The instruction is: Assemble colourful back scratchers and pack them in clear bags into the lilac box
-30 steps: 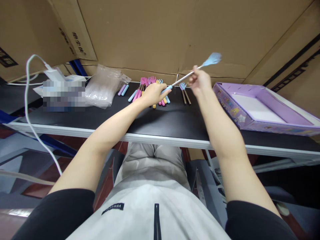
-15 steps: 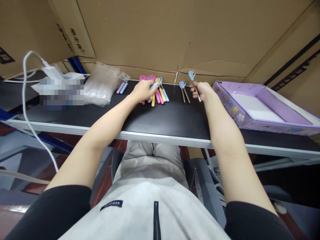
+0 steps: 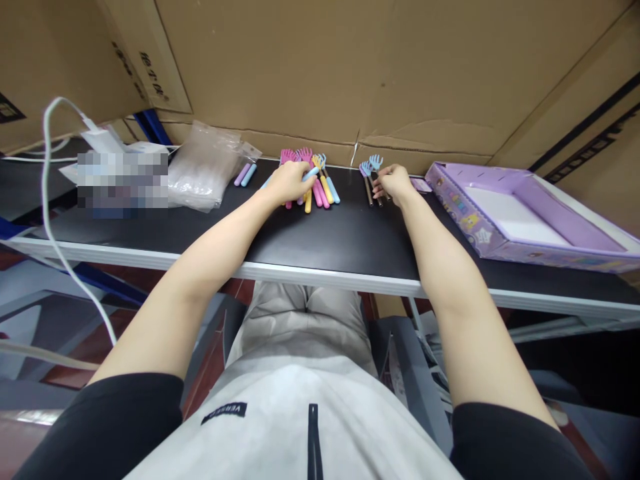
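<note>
The left hand [image 3: 287, 181] is over the heap near the back edge of the bench [image 3: 330, 243], its grip closed on a blue handle [image 3: 310, 173] that sticks out past thumb and forefinger. The heap [image 3: 321, 192] is of scratchers with pink, yellow and blue handles, claws toward the back edge, handle ends toward the front edge; the hand hides part of it.

The right hand [image 3: 395, 185], to the right of the heap, has its fingers bent over the brown shaft of a blue scratcher [image 3: 376, 162]; I cannot tell whether the grip pinches it. Just beside it, on the left, lie two bare-shafted scratchers [image 3: 365, 169].

A purple box [image 3: 455, 207] stands toward the bench's right end. Left of the heap, near the back edge, lie two loose handles [image 3: 245, 175], then clear bags [image 3: 200, 175].
</note>
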The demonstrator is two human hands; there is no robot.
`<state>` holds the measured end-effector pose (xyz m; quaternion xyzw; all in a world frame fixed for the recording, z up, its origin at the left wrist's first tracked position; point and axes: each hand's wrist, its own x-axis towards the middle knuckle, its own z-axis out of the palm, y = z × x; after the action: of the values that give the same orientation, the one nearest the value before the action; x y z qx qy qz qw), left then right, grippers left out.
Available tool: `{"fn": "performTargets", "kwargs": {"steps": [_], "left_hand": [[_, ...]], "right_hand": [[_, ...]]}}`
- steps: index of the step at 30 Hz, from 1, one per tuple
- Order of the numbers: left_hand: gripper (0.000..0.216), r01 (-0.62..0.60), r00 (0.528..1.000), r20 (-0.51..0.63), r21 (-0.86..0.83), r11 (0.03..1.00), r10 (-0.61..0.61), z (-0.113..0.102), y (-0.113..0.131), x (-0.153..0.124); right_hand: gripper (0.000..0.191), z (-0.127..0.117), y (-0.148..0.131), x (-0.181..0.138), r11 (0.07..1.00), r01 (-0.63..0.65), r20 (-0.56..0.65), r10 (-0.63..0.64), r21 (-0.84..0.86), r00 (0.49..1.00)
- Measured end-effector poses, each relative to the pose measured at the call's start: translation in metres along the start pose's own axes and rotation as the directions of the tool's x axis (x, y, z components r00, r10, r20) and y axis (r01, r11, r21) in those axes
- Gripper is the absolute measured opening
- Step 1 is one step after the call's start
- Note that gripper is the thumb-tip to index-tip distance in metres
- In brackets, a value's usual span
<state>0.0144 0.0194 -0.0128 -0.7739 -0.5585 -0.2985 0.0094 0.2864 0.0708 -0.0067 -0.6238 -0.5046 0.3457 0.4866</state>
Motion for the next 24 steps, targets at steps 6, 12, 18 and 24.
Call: {"fn": "performTargets", "kwargs": {"steps": [6, 12, 18, 24], "left_hand": [[0.022, 0.059, 0.993, 0.102, 0.019, 0.998, -0.061, -0.014, 0.017, -0.008], [0.022, 0.069, 0.991, 0.122, -0.039, 0.997, -0.063, -0.019, 0.021, -0.012], [0.025, 0.048, 0.992, 0.115, -0.048, 0.998, -0.042, -0.020, 0.022, -0.013], [0.025, 0.035, 0.994, 0.110, -0.050, 0.998, -0.029, -0.019, 0.020, -0.013]], "right_hand": [[0.009, -0.001, 0.013, 0.014, 0.937, 0.254, -0.019, -0.266, -0.240, 0.964], [0.018, 0.002, 0.010, 0.007, 0.740, 0.268, 0.019, -0.327, -0.617, 0.945], [0.041, 0.001, 0.008, -0.003, 0.677, 0.238, 0.020, -0.313, -0.696, 0.950], [0.041, 0.002, 0.003, -0.012, 0.615, 0.201, 0.063, -0.239, -0.762, 0.969]]}}
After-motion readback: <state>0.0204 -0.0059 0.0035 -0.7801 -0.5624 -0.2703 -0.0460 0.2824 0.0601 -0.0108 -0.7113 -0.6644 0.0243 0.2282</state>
